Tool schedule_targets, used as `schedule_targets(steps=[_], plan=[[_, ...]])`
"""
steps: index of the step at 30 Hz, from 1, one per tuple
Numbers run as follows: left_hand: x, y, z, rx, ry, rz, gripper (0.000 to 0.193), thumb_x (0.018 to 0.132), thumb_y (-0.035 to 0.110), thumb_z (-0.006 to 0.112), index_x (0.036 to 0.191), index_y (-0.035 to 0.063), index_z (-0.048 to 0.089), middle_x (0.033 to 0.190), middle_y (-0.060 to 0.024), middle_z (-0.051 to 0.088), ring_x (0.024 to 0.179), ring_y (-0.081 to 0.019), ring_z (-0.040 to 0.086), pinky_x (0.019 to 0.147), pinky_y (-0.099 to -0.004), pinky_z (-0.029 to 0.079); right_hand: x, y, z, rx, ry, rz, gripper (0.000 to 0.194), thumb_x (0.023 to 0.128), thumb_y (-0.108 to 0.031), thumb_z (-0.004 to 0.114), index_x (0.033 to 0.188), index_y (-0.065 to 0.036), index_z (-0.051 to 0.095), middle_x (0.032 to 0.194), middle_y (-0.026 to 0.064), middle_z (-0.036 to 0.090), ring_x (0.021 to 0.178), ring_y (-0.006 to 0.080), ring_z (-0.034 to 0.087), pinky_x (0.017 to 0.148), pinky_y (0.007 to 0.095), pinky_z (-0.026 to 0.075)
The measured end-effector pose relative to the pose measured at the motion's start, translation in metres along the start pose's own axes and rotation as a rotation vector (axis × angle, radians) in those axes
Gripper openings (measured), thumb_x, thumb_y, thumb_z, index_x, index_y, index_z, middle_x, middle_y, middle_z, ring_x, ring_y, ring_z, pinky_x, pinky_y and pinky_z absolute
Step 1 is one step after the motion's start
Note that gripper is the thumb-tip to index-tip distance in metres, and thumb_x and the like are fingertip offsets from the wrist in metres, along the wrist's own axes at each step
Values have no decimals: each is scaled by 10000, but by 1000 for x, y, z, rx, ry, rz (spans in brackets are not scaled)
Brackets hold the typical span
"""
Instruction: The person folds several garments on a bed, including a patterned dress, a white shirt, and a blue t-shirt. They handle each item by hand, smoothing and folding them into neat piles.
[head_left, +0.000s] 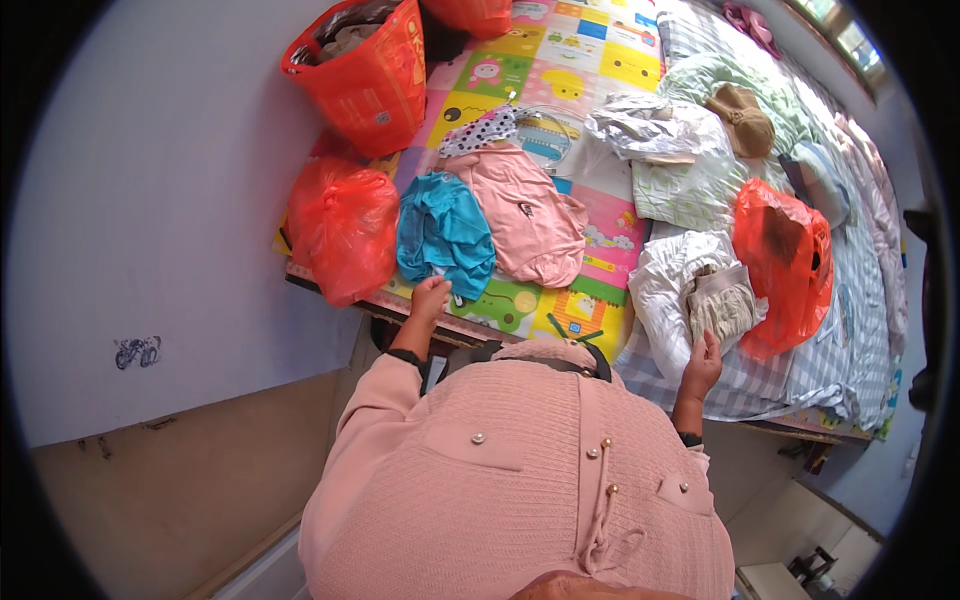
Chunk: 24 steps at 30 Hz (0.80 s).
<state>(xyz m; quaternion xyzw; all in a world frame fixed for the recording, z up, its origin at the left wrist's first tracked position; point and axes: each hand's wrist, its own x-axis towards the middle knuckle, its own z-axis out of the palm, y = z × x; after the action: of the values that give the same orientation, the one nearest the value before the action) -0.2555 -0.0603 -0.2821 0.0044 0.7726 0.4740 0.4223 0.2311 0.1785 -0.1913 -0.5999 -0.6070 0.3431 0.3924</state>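
Observation:
My left hand (432, 295) is at the near edge of a crumpled teal garment (444, 225), its fingers pinched together on the hem. Right beside that garment lies a pink garment (517, 214) with a small dark logo. At the lower edge of a folded beige garment (721, 300) are the fingertips of my right hand (702, 366); whether they grip the cloth I cannot tell. Under the beige garment spreads a white plastic bag (664, 289). A polka-dot cloth (480, 133) lies beyond the pink garment.
A tied red plastic bag (341, 225) and a tall red tote bag (367, 75) stand by the wall at left. Another red plastic bag (784, 262) lies at right. Farther back are a clear plastic bag (667, 131) and a brown hat (741, 120). A cartoon-print mat (499, 304) covers the bed.

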Motion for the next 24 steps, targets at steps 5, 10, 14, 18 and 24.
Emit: schedule_targets(steps=[5, 10, 14, 18, 24], plan=[[32, 9, -2, 634, 499, 408, 582, 687, 239, 673, 1215, 54, 514, 1154, -199, 550, 1086, -371, 511, 933, -421, 412, -23, -26, 0, 55, -40, 153, 313, 882, -92, 537, 1179, 4, 557, 1060, 44, 612, 792, 85, 579, 694, 210, 459], [55, 22, -16, 788, 682, 490, 440, 718, 212, 635, 1141, 106, 577, 1155, -202, 549, 1059, -362, 529, 861, -432, 455, -49, -48, -6, -46, -27, 215, 297, 886, -120, 544, 1166, -27, 576, 966, 20, 635, 714, 64, 578, 578, 189, 422], [82, 32, -37, 782, 468, 352, 218, 778, 157, 537, 944, 110, 670, 876, -196, 642, 839, -370, 612, 740, -448, 494, -63, -52, -5, -10, -99, 251, 283, 886, -144, 558, 1143, -29, 589, 934, 19, 638, 710, 62, 587, 565, 183, 412], [64, 66, -30, 397, 454, 583, 221, 795, 165, 536, 958, 66, 649, 830, -157, 643, 755, -302, 615, 672, -402, 487, -63, -64, 10, -35, -157, 255, 282, 880, -153, 576, 1131, -26, 592, 932, 22, 640, 703, 67, 591, 565, 184, 418], [-55, 133, 47, -58, -345, 772, 180, 841, 66, 543, 996, -1, 606, 758, 18, 548, 697, -49, 476, 613, -223, 433, -36, -131, 78, 197, -611, 275, 479, 845, -119, 615, 1288, -33, 456, 1053, 60, 614, 796, 111, 597, 632, 221, 457]])
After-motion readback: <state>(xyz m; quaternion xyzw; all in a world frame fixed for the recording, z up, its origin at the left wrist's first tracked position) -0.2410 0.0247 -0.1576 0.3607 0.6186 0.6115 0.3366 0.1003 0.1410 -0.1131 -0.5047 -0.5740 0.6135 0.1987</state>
